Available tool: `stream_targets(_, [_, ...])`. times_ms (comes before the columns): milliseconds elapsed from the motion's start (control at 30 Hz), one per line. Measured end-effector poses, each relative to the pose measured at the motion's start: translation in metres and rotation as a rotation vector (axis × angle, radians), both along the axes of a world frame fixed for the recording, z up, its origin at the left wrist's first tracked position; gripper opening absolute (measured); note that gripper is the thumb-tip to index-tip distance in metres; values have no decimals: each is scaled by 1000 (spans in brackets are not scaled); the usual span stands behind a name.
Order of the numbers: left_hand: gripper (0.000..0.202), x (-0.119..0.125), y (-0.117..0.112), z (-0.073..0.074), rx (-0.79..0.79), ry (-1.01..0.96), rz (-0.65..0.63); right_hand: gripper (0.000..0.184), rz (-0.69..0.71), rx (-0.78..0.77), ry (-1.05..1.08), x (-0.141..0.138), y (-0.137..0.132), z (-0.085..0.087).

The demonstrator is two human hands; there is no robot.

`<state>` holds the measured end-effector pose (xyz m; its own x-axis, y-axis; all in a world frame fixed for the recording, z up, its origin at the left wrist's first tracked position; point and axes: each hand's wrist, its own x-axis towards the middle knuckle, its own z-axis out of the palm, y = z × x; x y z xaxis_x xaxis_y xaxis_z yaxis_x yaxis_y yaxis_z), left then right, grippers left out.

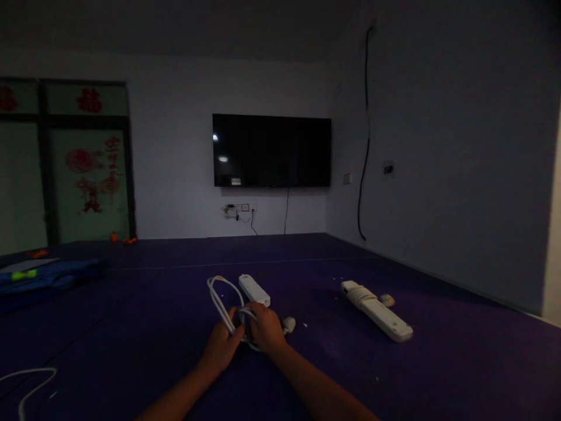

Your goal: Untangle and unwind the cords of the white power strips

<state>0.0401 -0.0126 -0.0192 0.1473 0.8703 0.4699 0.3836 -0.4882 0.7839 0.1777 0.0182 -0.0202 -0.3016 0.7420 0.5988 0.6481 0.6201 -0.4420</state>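
Observation:
Both hands grip a looped white power cord (218,301) above the purple surface. My left hand (221,345) is closed round the cord, with a long loop standing up from it. My right hand (266,328) is closed on the cord's coils, close beside the left. Just beyond them lies a white power strip (254,289). A white plug (288,324) rests at the right hand's outer side. To the right lies a second power strip (381,316), its cord wound round one end, with its plug (387,300) beside it.
The purple surface (333,362) stretches to the walls. Another white cable (33,374) lies at the lower left. Blue folded cloth (56,275) sits at the left, with small orange things (114,237) farther back. A television (272,151) hangs on the far wall.

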Motion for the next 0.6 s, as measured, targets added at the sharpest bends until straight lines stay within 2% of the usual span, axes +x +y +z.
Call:
stream_targets(200, [34,-1,2,0,-23,-15,-14,30,25,28,25,1,-1,-1])
stream_targets(467, [32,-4,6,-1,-55,-45,-29,27,-13,2,-43,-1,-3,3])
stream_targets(600, [29,-4,6,-1,-52,-51,25,25,-17,2,-58,-2,-4,4])
